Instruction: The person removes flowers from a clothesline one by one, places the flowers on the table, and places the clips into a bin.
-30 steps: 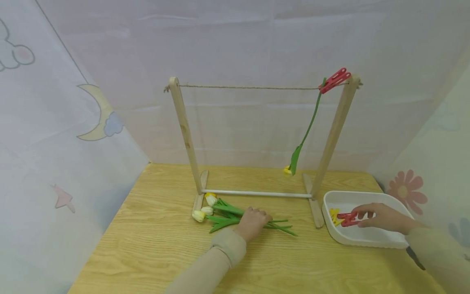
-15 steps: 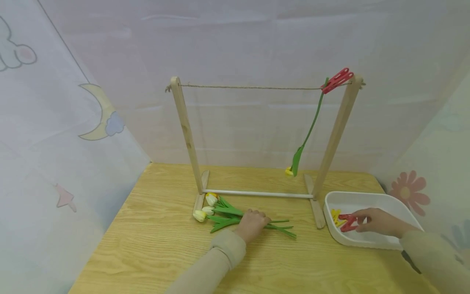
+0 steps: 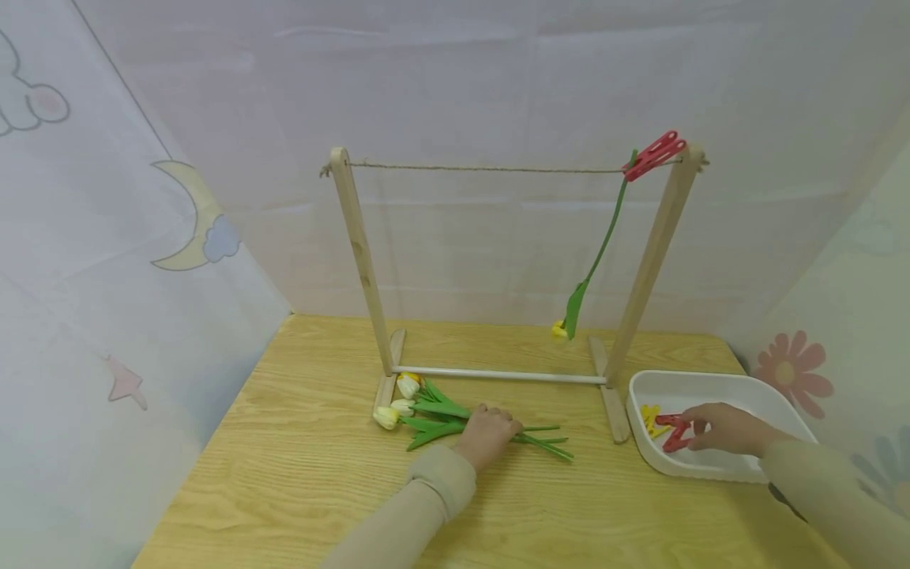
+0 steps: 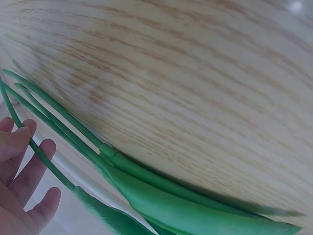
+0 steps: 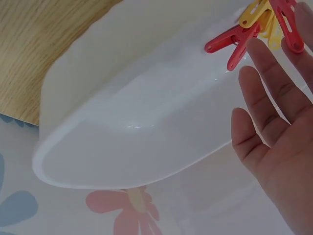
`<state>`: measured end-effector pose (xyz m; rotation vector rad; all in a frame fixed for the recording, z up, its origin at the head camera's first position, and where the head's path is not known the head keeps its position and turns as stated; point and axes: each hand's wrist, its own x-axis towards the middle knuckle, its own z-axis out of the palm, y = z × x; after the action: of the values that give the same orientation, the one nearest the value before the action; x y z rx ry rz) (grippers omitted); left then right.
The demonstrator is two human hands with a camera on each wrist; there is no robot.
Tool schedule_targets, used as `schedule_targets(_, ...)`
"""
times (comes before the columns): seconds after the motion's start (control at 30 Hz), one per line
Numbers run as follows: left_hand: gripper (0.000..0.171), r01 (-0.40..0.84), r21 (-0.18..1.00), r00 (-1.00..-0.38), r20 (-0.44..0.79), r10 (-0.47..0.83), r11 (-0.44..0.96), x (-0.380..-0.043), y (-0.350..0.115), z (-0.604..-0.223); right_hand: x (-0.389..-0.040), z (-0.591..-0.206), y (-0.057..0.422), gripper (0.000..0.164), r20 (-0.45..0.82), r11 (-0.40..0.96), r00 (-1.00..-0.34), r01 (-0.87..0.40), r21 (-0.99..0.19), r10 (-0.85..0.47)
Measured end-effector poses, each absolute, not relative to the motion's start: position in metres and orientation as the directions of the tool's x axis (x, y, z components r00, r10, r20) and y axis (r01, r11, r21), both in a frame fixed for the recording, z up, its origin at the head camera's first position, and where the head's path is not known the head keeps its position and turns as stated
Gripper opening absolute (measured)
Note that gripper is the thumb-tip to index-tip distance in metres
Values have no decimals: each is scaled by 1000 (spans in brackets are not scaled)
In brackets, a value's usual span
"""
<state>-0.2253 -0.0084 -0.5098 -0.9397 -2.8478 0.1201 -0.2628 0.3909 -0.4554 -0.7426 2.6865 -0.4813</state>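
Note:
Several artificial tulips (image 3: 435, 408) lie bunched on the table, white and yellow heads to the left. My left hand (image 3: 489, 436) is over their green stems. In the left wrist view, the thumb and index finger of the left hand (image 4: 27, 181) pinch one stem; other stems lie beside it. My right hand (image 3: 728, 429) reaches into the white tray. There its thumb and index finger hold a red clothespin (image 5: 288, 24), while the other fingers (image 5: 257, 100) extend loosely. Another red clothespin (image 5: 234, 44) and yellow clothespins (image 3: 650, 419) lie close by.
Behind the tulips stands a wooden frame (image 3: 362, 265) with a twine line (image 3: 483, 169) across its top. A red clothespin (image 3: 654, 156) clips a yellow tulip (image 3: 577, 300) upside down at the right end. The white tray (image 3: 739, 470) sits at the table's right.
The right hand's fingers have shifted slightly among the clothespins, and the red clothespin at the fingertips has turned in the tray. The left hand and tulips stay put.

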Motion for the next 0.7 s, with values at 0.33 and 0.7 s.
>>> schedule_targets(0.33, 26, 588, -118, -789, 132, 600, 800, -226, -9, -515, -273, -464, 388, 25, -214, 775, -768, -500, -387, -603)
schedule_targets(0.7, 27, 573, -104, -806, 108, 582, 813, -224, -10, -512, -285, -466, 390, 29, -309, 847, -794, -445, -291, -523)
